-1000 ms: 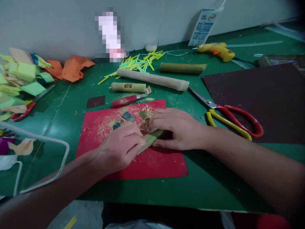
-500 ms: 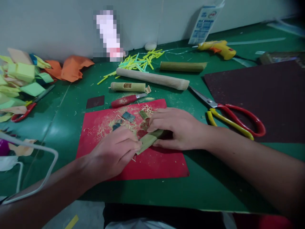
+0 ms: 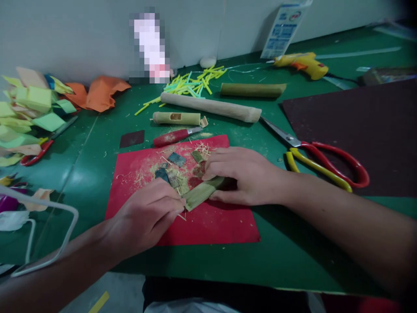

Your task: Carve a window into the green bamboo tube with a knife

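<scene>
Right hand [image 3: 243,176] grips the bamboo strip [image 3: 198,196], covering its far end; left hand [image 3: 146,217] curls shut, contents hidden

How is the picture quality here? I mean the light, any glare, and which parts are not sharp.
Head view: dim, even light; a pale glare patch on the green table left of the red mat; the top right corner turns black; a mosaic block masks something at the wall; the left forearm looks soft and stretched.
</scene>
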The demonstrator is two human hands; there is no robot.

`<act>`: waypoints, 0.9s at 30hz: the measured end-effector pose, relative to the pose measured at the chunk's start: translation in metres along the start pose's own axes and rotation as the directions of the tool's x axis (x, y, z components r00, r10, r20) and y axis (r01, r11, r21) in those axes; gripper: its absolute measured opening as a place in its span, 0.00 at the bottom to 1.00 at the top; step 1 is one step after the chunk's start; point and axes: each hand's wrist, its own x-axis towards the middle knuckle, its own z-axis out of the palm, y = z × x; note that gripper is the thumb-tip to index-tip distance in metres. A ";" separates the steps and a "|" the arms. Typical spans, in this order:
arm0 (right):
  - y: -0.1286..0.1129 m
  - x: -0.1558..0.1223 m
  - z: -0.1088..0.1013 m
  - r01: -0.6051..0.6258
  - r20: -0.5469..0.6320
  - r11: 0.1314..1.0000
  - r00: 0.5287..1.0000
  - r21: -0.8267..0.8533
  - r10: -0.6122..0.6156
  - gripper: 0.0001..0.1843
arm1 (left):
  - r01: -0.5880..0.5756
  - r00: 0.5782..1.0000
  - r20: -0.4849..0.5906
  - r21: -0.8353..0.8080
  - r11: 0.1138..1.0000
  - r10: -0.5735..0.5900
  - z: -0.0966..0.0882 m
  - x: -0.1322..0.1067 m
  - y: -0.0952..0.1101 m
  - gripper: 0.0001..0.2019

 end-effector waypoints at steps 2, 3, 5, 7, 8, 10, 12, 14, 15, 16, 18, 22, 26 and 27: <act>0.000 0.000 0.000 0.002 -0.003 1.000 1.000 -0.002 -0.002 0.10 | -0.030 0.998 -0.062 -0.002 1.000 0.030 0.004 0.006 0.000 0.07; 0.000 0.000 0.000 0.004 -0.006 1.000 1.000 -0.004 -0.004 0.10 | -0.052 0.994 -0.096 -0.005 0.999 0.051 0.006 0.010 -0.001 0.07; 0.001 0.000 0.000 0.005 -0.012 1.000 1.000 -0.010 -0.005 0.10 | -0.076 0.989 -0.130 -0.012 0.997 0.074 0.009 0.014 -0.002 0.07; 0.001 0.000 0.000 0.005 -0.010 1.000 1.000 -0.010 -0.005 0.10 | -0.058 0.994 -0.092 -0.012 0.998 0.057 0.007 0.010 -0.002 0.07; 0.001 0.000 0.000 0.003 -0.007 1.000 1.000 -0.007 -0.003 0.10 | -0.039 0.997 -0.063 -0.010 0.999 0.038 0.005 0.005 -0.002 0.07; 0.001 0.000 0.000 -0.001 -0.002 1.000 1.000 0.000 0.001 0.10 | -0.001 1.000 -0.013 -0.006 1.000 0.001 0.001 -0.003 -0.001 0.07; 0.000 0.000 0.000 -0.005 0.000 1.000 1.000 0.000 0.005 0.10 | 0.001 1.000 -0.015 0.010 1.000 -0.001 0.000 -0.004 -0.001 0.07; 0.000 0.000 0.000 -0.006 0.001 1.000 1.000 -0.005 0.006 0.11 | -0.037 0.998 -0.056 0.023 0.999 0.038 0.002 0.002 -0.001 0.07; 0.001 0.000 0.000 -0.005 -0.001 1.000 1.000 -0.006 0.005 0.12 | -0.058 0.995 -0.080 0.024 0.998 0.060 0.004 0.006 -0.002 0.07; 0.001 0.000 0.000 -0.003 -0.005 1.000 1.000 -0.006 0.003 0.12 | -0.073 0.992 -0.103 0.023 0.997 0.075 0.006 0.010 -0.002 0.07; 0.001 -0.001 0.001 0.005 -0.019 1.000 1.000 -0.006 -0.005 0.12 | -0.074 0.992 -0.097 0.033 0.997 0.077 0.008 0.011 -0.002 0.07; 0.003 -0.002 0.001 0.008 -0.041 1.000 0.999 -0.023 -0.009 0.12 | -0.074 0.997 -0.028 0.109 0.991 0.077 0.008 -0.011 -0.003 0.08; 0.003 0.000 0.001 0.014 -0.044 1.000 0.999 -0.022 -0.015 0.13 | -0.157 0.985 -0.038 0.199 0.967 0.167 0.008 -0.031 -0.002 0.08; 0.003 0.000 0.001 0.013 -0.044 1.000 0.999 -0.020 -0.014 0.13 | -0.166 0.982 -0.053 0.227 0.960 0.183 0.006 -0.032 -0.001 0.07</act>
